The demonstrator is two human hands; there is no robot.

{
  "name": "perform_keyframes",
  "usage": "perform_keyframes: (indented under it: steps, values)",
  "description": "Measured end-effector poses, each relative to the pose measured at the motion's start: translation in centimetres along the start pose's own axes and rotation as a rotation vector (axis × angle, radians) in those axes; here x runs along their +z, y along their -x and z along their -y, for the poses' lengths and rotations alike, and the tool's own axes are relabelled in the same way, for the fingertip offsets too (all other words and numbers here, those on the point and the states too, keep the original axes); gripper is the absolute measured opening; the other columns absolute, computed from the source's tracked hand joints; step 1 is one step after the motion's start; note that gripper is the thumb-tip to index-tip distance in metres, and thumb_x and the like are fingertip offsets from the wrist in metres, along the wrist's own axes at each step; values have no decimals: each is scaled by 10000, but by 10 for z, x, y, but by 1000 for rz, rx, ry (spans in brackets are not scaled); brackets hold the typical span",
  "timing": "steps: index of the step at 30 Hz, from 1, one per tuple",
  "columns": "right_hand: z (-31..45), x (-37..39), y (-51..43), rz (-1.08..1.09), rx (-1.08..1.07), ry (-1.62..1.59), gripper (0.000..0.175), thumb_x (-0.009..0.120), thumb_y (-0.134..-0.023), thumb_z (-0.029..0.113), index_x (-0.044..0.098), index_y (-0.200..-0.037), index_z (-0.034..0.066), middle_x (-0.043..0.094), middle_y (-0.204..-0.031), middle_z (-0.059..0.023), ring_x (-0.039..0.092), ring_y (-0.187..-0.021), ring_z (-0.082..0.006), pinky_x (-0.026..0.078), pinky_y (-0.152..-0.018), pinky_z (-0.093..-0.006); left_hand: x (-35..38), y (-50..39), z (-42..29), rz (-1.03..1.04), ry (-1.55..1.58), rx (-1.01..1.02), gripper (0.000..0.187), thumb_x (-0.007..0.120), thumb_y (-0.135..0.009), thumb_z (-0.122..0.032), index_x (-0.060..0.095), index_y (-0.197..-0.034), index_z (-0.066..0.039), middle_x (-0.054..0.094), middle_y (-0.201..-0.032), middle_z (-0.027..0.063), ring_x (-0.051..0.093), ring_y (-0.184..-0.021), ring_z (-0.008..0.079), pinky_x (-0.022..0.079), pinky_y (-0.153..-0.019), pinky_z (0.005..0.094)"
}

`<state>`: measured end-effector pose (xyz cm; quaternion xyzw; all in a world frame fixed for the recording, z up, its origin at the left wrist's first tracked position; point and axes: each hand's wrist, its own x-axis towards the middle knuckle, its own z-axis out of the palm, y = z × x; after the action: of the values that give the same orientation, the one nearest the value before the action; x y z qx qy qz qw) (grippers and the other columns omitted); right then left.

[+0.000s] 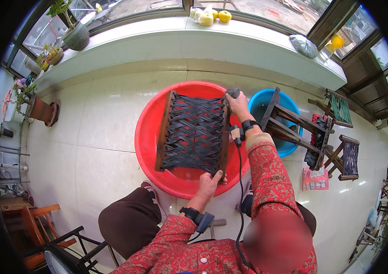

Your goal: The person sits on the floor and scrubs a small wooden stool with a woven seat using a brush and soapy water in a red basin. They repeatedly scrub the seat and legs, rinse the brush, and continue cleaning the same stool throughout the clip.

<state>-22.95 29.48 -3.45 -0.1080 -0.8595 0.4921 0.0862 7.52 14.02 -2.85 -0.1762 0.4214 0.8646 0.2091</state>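
A wooden folding stool [195, 132] with a seat of woven black straps rests over a red plastic basin [146, 120] in front of me. My left hand [211, 185] grips the near end of the stool's right wooden rail. At the far end of that same rail, my right hand [237, 102] holds a grey scouring pad [233, 91] against the wood or just beside it. Both wrists carry strapped-on devices, and a black cable hangs from the right one. The stool's legs are hidden beneath the seat.
A blue basin [289, 97] stands right of the red one, with a dark wooden stool frame [291, 126] leaning across it. Further right are a green-strapped stool [340, 108], a purple-strapped stool [349, 157] and a pink packet [314, 178]. A window ledge [139, 42] runs along the back.
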Motion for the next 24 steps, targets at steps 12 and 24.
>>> perform_keyframes:
  steps: [12,24]
  values:
    - [-25,-20,96,129,254,-581,295,698,-923,190,627,-1163,33,672,-1019,-43,620,-903,-154,506,-808,-321,-1,1,-3,0,-54,-22,235,629,-991,-195,656,-975,38,677,-868,80,664,-753,161,594,-687,324]
    - [-15,-31,39,340,130,-620,299,692,-943,269,666,-1161,65,665,-965,12,593,-864,-115,488,-740,-290,0,-1,-7,-11,-81,-68,262,629,-994,-203,668,-948,52,674,-811,76,651,-729,150,573,-692,309]
